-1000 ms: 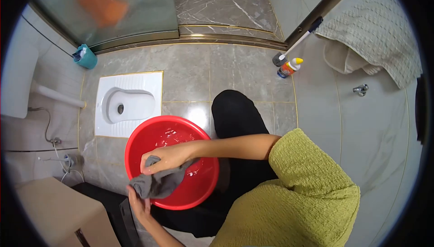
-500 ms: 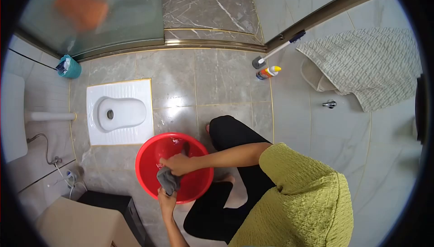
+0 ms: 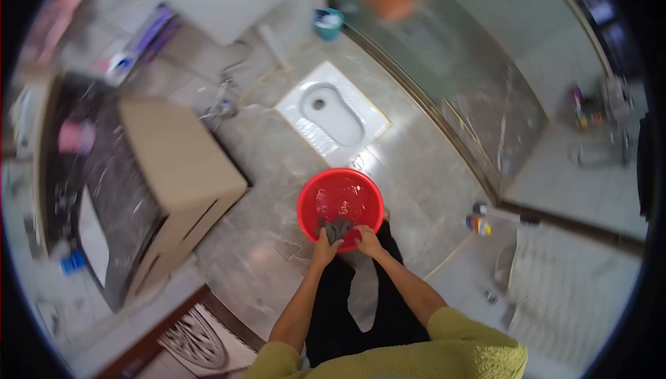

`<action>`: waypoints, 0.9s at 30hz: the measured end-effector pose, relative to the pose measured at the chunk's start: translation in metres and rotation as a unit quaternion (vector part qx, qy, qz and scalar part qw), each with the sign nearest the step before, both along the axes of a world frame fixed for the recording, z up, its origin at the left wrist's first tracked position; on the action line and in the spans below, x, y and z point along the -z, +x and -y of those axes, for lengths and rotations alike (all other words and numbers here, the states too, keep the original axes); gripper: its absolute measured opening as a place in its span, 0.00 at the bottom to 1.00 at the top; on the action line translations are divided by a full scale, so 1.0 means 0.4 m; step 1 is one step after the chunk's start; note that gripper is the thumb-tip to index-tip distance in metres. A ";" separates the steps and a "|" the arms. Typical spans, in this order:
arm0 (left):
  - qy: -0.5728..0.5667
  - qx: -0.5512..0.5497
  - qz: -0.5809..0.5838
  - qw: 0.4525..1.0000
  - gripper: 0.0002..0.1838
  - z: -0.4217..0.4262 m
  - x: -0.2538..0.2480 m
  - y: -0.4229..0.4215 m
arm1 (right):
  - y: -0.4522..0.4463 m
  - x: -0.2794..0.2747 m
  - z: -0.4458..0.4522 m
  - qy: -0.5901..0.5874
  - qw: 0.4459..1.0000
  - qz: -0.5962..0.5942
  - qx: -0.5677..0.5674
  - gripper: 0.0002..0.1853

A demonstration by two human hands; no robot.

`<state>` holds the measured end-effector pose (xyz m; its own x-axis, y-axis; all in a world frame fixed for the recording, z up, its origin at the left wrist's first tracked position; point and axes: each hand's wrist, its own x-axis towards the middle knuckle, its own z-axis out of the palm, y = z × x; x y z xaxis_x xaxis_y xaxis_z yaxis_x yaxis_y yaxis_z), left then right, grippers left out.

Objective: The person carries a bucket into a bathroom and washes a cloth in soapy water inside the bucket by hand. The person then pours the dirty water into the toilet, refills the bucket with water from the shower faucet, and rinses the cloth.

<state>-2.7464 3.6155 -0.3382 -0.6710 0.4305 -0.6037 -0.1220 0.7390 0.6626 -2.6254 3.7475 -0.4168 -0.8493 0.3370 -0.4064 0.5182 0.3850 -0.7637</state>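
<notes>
A round red plastic basin [image 3: 375, 205] is in front of my legs, with a wet sheen on its inside. My left hand [image 3: 325, 248] is closed on the near-left part of its rim. A crumpled grey cloth [image 3: 338, 229] lies inside against the near wall, touching or very close to my left fingers. My right hand [image 3: 368, 242] grips the near-right rim, thumb toward the inside. Whether the basin rests on the floor or is raised, I cannot tell.
A white squat toilet [image 3: 350, 127] is set in the floor beyond the basin. A beige cabinet [image 3: 177, 160] with a dark stone top stands left. A teal bin [image 3: 327, 25] is by the glass partition [image 3: 444, 39]. A bottle [image 3: 479, 224] and a towel [image 3: 555, 289] are right.
Both hands have gone from holding the grey cloth over the basin to gripping the basin's rim. The cloth is now inside. My view has risen and turned, bringing the cabinet into sight.
</notes>
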 end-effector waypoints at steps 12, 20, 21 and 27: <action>-0.003 -0.139 0.047 0.989 0.25 0.034 -0.042 0.002 | -0.984 -0.546 -0.100 -0.042 0.970 -0.199 -0.134 0.22; 0.096 -0.043 0.039 0.994 0.19 0.069 -0.021 -0.039 | -1.784 -1.000 0.186 -0.255 0.935 -0.238 -0.067 0.23; 0.099 -0.044 0.063 0.992 0.21 0.074 -0.067 -0.055 | -1.856 -1.040 0.216 -0.283 0.935 -0.207 -0.046 0.22; 0.128 -0.014 0.130 0.983 0.22 0.089 -0.046 -0.076 | -2.083 -1.109 0.320 -0.278 0.954 -0.113 -0.014 0.21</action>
<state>-2.7768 3.5798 -0.3197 -0.5214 0.5740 -0.6314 -0.3299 0.5468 0.7695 -3.4587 3.6195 0.0268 -0.9418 0.0978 -0.3218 0.3123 -0.1003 -0.9447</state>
